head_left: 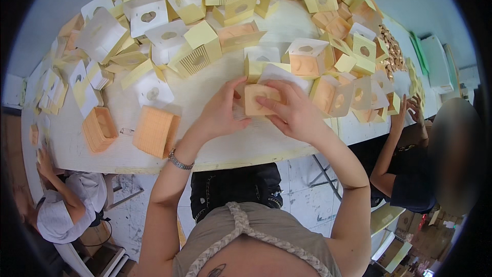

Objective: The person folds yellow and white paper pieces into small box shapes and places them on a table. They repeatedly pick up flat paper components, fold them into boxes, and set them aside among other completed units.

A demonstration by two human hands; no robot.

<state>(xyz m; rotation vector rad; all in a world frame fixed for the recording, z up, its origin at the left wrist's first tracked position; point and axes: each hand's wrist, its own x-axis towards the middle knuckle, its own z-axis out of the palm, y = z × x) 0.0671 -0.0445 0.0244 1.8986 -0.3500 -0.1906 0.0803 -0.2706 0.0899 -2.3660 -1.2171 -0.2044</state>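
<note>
A small square peach-coloured tray insert (252, 103) is in my right hand (298, 110), the thumb lying across its face and the fingers around its edge. Just left of it, my left hand (218, 113) is open, thumb and fingers apart; I cannot tell whether its fingertips touch the insert. Directly beyond my hands stands a yellow box with a white flap (283, 76), partly hidden by my right hand. Two stacks of nested peach inserts are on the table to the left: a larger one (154, 131) and a smaller one (100, 129).
Many open yellow boxes (197, 56) with window cut-outs are heaped across the far table (220, 156). Filled boxes (328, 95) stand to the right. Brown-gold pieces (392, 51) lie far right. One person (72, 205) works at left, another (410, 174) at right.
</note>
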